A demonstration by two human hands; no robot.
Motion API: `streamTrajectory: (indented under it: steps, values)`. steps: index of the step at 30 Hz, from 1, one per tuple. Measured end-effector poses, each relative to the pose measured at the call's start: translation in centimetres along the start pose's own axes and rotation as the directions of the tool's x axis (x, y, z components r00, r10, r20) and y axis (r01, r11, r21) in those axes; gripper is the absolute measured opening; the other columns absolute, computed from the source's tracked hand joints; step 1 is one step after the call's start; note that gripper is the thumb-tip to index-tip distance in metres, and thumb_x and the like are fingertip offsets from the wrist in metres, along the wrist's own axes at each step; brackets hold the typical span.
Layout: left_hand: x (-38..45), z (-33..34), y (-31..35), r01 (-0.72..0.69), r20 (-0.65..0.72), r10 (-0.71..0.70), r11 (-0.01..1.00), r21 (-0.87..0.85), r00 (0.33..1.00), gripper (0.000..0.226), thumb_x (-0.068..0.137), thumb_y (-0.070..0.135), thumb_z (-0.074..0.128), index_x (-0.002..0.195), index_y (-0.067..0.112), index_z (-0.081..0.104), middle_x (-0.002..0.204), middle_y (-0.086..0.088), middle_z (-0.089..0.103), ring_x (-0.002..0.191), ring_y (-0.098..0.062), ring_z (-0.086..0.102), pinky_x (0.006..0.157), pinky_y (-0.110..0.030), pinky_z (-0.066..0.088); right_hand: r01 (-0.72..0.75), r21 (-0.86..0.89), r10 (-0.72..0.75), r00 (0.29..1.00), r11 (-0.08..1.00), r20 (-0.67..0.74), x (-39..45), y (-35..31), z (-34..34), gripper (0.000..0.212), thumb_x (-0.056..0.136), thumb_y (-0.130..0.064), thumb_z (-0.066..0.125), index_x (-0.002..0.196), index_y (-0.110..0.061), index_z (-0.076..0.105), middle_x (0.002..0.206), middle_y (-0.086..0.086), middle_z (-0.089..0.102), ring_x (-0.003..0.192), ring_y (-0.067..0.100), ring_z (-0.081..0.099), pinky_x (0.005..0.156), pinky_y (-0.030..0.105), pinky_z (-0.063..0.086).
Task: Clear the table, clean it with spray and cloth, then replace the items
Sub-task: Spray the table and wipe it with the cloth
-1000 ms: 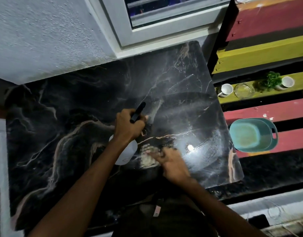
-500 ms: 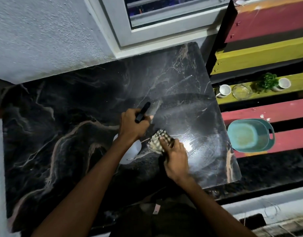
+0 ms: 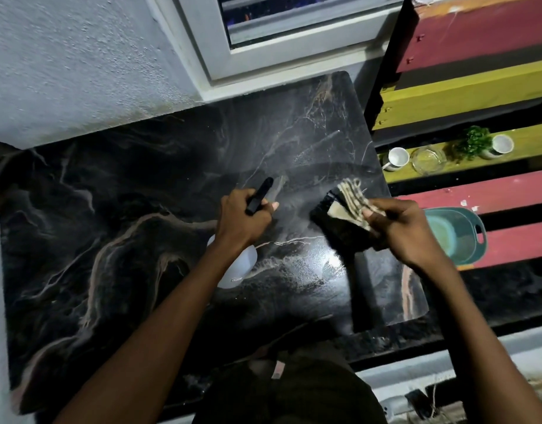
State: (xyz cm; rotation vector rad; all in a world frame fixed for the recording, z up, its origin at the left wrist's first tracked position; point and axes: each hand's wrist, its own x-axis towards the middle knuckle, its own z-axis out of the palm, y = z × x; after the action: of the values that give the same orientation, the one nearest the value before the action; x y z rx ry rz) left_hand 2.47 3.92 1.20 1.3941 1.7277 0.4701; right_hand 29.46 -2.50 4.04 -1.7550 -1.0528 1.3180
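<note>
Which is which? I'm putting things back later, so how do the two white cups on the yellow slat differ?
The white cup left of the glass dish shows a handle and stands alone; the white cup at the right end shows no handle and touches the small green plant. The clear glass dish lies between them. Both are small, white, upright and look empty.

The table [image 3: 141, 209] stands against the wall [image 3: 64, 56], with the window [image 3: 278, 41] behind its far right part. Above the table's middle the left hand [image 3: 243, 223] grips the spray bottle [image 3: 237, 266], the bottle's body hanging below the hand. To its right, over the table's right part, the right hand [image 3: 404, 231] holds the cloth [image 3: 347, 215] lifted off the surface. Right of the table runs a slatted bench [image 3: 477, 102]. On it, from left to right, sit a mug [image 3: 396, 158], a glass dish [image 3: 428, 159], a small plant [image 3: 473, 143] and a cup [image 3: 502, 145]; nearer, a basin [image 3: 459, 235] rests just beyond the right hand.
</note>
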Motion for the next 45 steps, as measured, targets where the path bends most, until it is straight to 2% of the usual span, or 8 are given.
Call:
streamTrajectory:
  steps: [6, 11, 16, 23, 29, 35, 39, 45]
  values:
    - [-0.3, -0.5, -0.7, -0.002, -0.008, 0.002, 1.000, 0.015, 1.000, 0.027, 0.085, 0.029, 0.077, 0.072, 0.007, 0.068, 0.069, -0.012, 0.070, 0.070, -0.030, 0.068, 0.071, -0.043, 0.059, 0.282, -0.322, -0.322, 0.944, 0.904, -0.076, -1.5, -0.9, -1.2, 0.031, 0.091, -0.012, 0.064, 0.120, -0.023, 0.072, 0.089, -0.012, 0.060, 0.084, 0.018, 0.060, 0.076, 0.044, 0.052]
    - [-0.3, -0.6, -0.9, 0.014, -0.027, -0.013, 1.000, 0.022, 1.000, 0.029, 0.084, 0.027, 0.076, 0.071, 0.004, 0.066, 0.068, -0.015, 0.069, 0.069, -0.032, 0.068, 0.068, -0.045, 0.059, 0.216, -0.575, -0.024, 0.946, 0.789, 0.324, -3.3, 3.1, 1.5, 0.032, 0.087, -0.047, 0.069, 0.110, -0.027, 0.076, 0.095, -0.010, 0.068, 0.087, 0.010, 0.065, 0.079, 0.041, 0.055]
    - [-0.2, -1.1, -1.5, 0.022, -0.028, -0.022, 1.000, 0.019, 0.999, 0.025, 0.084, 0.026, 0.076, 0.069, 0.009, 0.066, 0.065, -0.012, 0.068, 0.065, -0.027, 0.068, 0.065, -0.041, 0.058, -0.092, -0.662, -0.026, 0.986, 0.744, -0.166, -1.6, 7.2, 5.7, 0.055, 0.100, -0.040, 0.049, 0.150, -0.017, 0.045, 0.156, 0.017, 0.033, 0.140, 0.037, 0.037, 0.117, 0.046, 0.032]
    - [-0.9, -3.2, -3.1, 0.030, -0.063, -0.031, 0.999, -0.016, 0.998, 0.030, 0.085, 0.021, 0.076, 0.070, -0.003, 0.066, 0.061, -0.019, 0.066, 0.058, -0.031, 0.065, 0.056, -0.040, 0.053, -0.208, -0.758, -0.023, 0.959, 0.618, -0.283, 6.3, 8.6, 14.2, 0.077, 0.100, -0.055, 0.021, 0.160, -0.013, -0.002, 0.167, 0.019, -0.008, 0.155, 0.031, -0.009, 0.123, 0.057, 0.005]
    - [-0.9, -6.6, -5.6, 0.035, -0.156, -0.034, 0.999, 0.004, 0.987, 0.032, 0.077, 0.025, 0.067, 0.060, 0.002, 0.055, 0.053, -0.016, 0.054, 0.048, -0.021, 0.049, 0.050, -0.034, 0.036, 0.154, -0.839, -0.192, 0.980, 0.522, 0.061, 11.6, 3.6, 24.9, 0.084, 0.096, -0.068, 0.014, 0.161, -0.017, 0.001, 0.165, 0.018, -0.013, 0.154, 0.032, -0.012, 0.123, 0.056, -0.003]
    - [-0.2, -8.2, -6.5, 0.069, -0.202, -0.062, 0.997, 0.027, 0.977, 0.031, 0.082, 0.025, 0.072, 0.059, 0.009, 0.059, 0.052, -0.006, 0.057, 0.050, -0.020, 0.053, 0.051, -0.032, 0.039, 0.643, -0.676, -0.263, 0.765, 0.360, 0.587, 2.1, 8.0, 29.4, 0.071, 0.102, -0.050, 0.030, 0.161, -0.016, 0.011, 0.169, 0.009, -0.003, 0.155, 0.024, -0.011, 0.124, 0.051, 0.006]
    - [1.2, -7.4, -6.0, 0.040, -0.177, -0.043, 0.999, -0.020, 0.983, 0.034, 0.081, 0.031, 0.075, 0.067, 0.001, 0.066, 0.065, -0.017, 0.068, 0.064, -0.032, 0.067, 0.058, -0.045, 0.054, 0.471, -0.794, -0.233, 0.882, 0.385, 0.410, 0.8, 11.3, 18.9, 0.071, 0.101, -0.052, 0.028, 0.161, -0.021, 0.006, 0.169, 0.004, -0.006, 0.156, 0.022, -0.006, 0.125, 0.049, -0.001]
    - [3.5, -5.3, -3.9, 0.025, -0.148, -0.031, 0.999, -0.043, 0.988, 0.032, 0.083, 0.028, 0.076, 0.070, 0.000, 0.069, 0.065, -0.017, 0.069, 0.064, -0.032, 0.069, 0.061, -0.050, 0.058, -0.183, -0.811, -0.109, 0.951, 0.556, -0.289, 14.2, 9.1, 4.8, 0.074, 0.097, -0.050, 0.020, 0.160, -0.011, 0.012, 0.166, 0.021, 0.006, 0.154, 0.035, 0.005, 0.121, 0.058, 0.012]
